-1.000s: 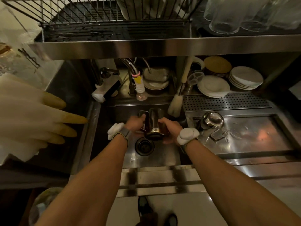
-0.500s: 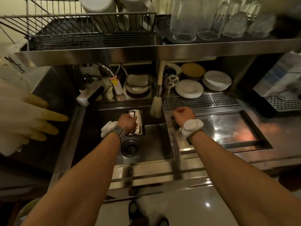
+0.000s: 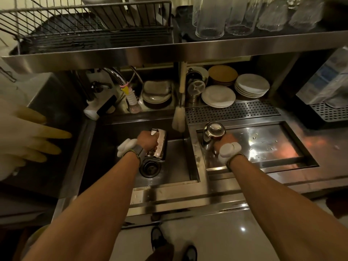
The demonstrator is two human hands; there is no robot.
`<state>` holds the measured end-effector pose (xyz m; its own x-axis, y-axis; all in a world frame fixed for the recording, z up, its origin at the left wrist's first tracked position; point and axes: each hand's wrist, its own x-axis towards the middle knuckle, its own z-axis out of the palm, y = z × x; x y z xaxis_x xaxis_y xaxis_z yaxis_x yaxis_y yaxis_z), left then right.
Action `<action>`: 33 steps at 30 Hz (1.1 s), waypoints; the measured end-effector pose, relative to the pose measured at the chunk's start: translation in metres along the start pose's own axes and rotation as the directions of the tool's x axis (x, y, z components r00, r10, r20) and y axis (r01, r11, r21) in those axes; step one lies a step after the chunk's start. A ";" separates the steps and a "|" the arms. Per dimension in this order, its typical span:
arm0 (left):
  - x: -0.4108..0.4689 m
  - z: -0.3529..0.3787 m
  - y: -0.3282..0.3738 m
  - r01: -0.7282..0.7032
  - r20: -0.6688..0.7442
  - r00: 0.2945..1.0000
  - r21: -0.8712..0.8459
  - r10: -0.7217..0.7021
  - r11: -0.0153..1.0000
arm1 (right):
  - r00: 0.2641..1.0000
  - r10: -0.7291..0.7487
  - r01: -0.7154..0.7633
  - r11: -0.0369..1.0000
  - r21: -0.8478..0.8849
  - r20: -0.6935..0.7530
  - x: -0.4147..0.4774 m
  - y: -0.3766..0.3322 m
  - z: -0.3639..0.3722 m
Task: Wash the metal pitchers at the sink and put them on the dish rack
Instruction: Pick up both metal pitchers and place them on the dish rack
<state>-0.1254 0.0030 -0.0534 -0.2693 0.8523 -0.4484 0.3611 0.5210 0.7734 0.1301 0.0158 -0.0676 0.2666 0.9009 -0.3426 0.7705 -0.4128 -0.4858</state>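
Left hand (image 3: pixel 147 141) was curled tight round the handle of one pitcher (image 3: pixel 161 146), held tilted over the sink (image 3: pixel 180 166), approx above the drain. Right hand (image 3: pixel 225 143) gripped the 2nd pitcher (image 3: pixel 214 129) low over the wet counter (image 3: pixel 273 146) just right of the sink, couldn't tell if it touched. Dish rack (image 3: pixel 84 29) sat on the shelf above, top left.

Behind the left grip (image 3: pixel 147 141) a grey strap (image 3: pixel 138 153) with a yellow-green edge circles the wrist and carries a puffy white lump (image 3: pixel 126 147). The right grip (image 3: pixel 224 142) has a matching strap (image 3: pixel 236 158) and lump (image 3: pixel 228 151). The forearms (image 3: pixel 105 194) are bare, and the two shoes (image 3: pixel 158 238) at the near edge are dark.
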 end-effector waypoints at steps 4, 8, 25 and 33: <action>0.002 -0.003 -0.004 0.001 0.013 1.000 -0.021 0.000 1.000 | 0.999 -0.024 0.024 1.000 0.005 -0.021 -0.006 -0.003 0.000; -0.001 -0.011 -0.004 0.001 0.014 1.000 -0.034 0.000 0.999 | 0.989 -0.132 0.131 0.991 -0.021 -0.065 -0.011 -0.029 0.001; -0.016 -0.051 -0.003 0.085 -0.007 0.995 -0.423 -0.097 0.902 | 0.955 -0.130 -0.049 0.817 0.574 0.267 -0.057 -0.109 0.045; 0.009 -0.079 -0.012 -0.080 -0.176 0.984 -0.328 0.023 0.941 | 0.940 -0.288 0.145 0.824 0.547 0.184 -0.048 -0.143 0.085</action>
<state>-0.2029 0.0007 -0.0311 -0.4137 0.8426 -0.3448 0.0688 0.4066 0.9110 -0.0416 0.0200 -0.0499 -0.0781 0.9406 -0.3304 0.3571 -0.2830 -0.8901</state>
